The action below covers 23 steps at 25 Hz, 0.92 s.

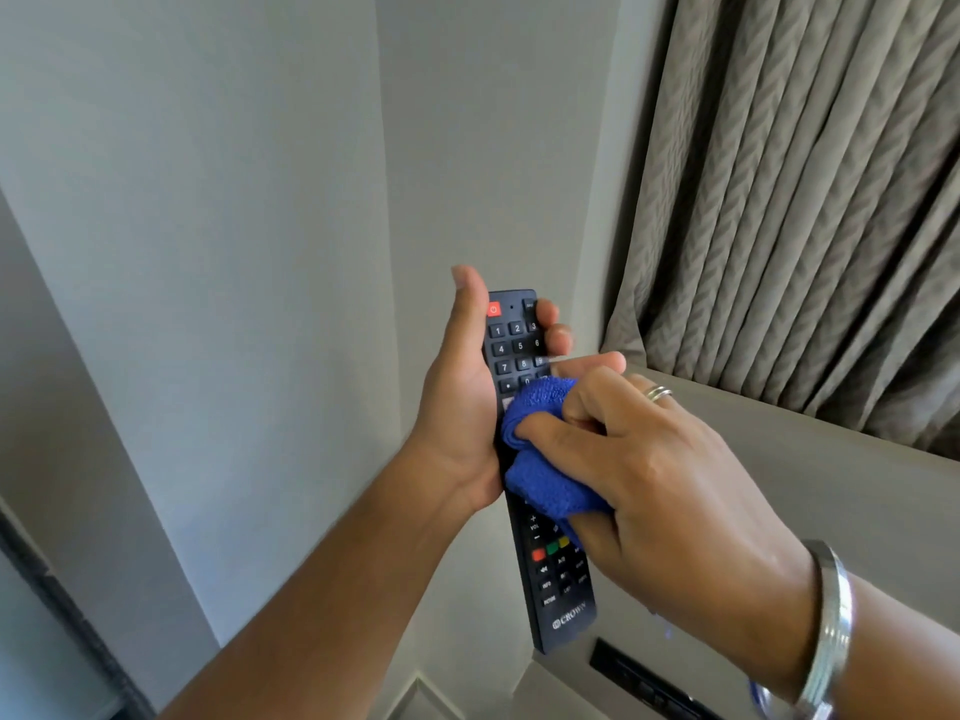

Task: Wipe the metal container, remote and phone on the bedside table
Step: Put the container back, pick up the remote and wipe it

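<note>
A long black remote (519, 350) with a red power button and number keys is held upright in front of the wall. My left hand (457, 402) grips its upper half from the left, thumb along the edge and fingertips curled over the right side. My right hand (654, 475), with a ring and a metal bangle, presses a bunched blue cloth (545, 459) against the middle of the remote's face. The cloth hides the middle buttons. The metal container, the phone and the bedside table are out of view.
Grey walls (234, 252) meet in a corner behind the remote. A pleated grey-brown curtain (805, 200) hangs at the upper right above a pale ledge (831, 459). A dark socket panel (644, 678) sits low on the wall below the remote.
</note>
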Available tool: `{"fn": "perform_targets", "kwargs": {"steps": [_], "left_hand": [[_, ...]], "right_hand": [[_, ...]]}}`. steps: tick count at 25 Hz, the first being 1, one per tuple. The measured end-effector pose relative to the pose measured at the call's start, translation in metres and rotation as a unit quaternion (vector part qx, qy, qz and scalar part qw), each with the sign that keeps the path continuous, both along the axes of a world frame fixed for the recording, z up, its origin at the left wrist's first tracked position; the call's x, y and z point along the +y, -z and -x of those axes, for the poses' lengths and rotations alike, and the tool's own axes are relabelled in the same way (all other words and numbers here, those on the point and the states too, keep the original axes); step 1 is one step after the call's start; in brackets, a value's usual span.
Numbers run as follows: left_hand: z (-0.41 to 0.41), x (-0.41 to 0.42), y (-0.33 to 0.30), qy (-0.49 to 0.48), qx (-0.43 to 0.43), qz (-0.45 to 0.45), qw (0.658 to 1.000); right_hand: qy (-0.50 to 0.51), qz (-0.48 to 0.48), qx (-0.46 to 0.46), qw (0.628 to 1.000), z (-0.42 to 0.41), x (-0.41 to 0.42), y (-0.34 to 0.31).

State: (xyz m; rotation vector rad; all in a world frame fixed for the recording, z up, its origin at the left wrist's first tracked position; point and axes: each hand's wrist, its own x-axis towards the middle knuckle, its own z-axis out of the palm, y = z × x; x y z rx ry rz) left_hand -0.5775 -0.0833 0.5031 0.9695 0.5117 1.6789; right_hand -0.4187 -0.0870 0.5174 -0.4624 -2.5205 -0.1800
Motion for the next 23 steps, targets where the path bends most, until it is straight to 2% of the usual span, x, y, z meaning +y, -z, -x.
{"fn": "perform_targets", "kwargs": {"steps": [4, 7, 11, 17, 21, 23], "left_hand": [[0.005, 0.000, -0.002, 0.012, -0.042, -0.013, 0.999], [0.006, 0.001, -0.004, 0.021, -0.035, -0.017, 0.999], [0.001, 0.003, -0.004, 0.017, -0.004, -0.015, 1.000], [0.004, 0.004, -0.005, -0.007, -0.030, 0.015, 0.999], [0.003, 0.003, 0.002, -0.010, -0.022, 0.023, 0.999], [0.002, 0.004, 0.004, -0.022, -0.018, 0.045, 0.999]], "right_hand": [[-0.003, -0.019, -0.001, 1.000, -0.015, 0.007, 0.004], [-0.003, -0.006, 0.049, 0.999, -0.018, 0.010, 0.005], [0.005, -0.003, 0.055, 0.998, -0.006, 0.008, 0.007], [-0.031, 0.002, -0.015, 0.999, -0.008, 0.009, 0.008], [0.000, 0.003, 0.038, 0.999, -0.002, 0.011, 0.006], [-0.021, 0.005, 0.006, 1.000, 0.003, 0.007, 0.013]]}}
